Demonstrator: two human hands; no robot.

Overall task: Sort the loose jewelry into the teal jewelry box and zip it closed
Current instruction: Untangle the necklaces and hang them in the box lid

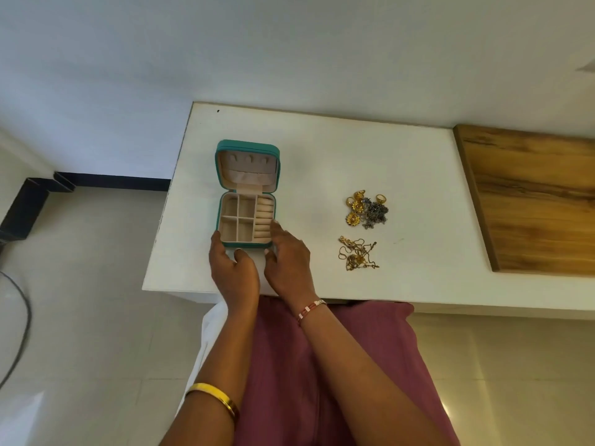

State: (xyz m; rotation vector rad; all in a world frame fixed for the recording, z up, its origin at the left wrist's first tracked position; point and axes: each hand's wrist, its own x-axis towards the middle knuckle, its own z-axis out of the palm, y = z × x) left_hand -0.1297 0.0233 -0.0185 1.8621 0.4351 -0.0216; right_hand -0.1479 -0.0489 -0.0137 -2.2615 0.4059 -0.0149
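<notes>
Left hand (233,268) grips the near left corner of the open teal zip-around jewelry box (247,193), thumb at its front edge. Right hand (286,255) clasps the near right corner, fingertips on the rim. Box stands near the left end of the white table (322,156), cream compartments showing nothing inside. Well to its right lie a heap of gold and silver rings and earrings (367,210) and tangled gold chains (356,254). No legible writing.

Matt white table (322,156), grained wooden board (531,201), shiny metal jewelry (367,210), velvety-lined teal box (225,149).
</notes>
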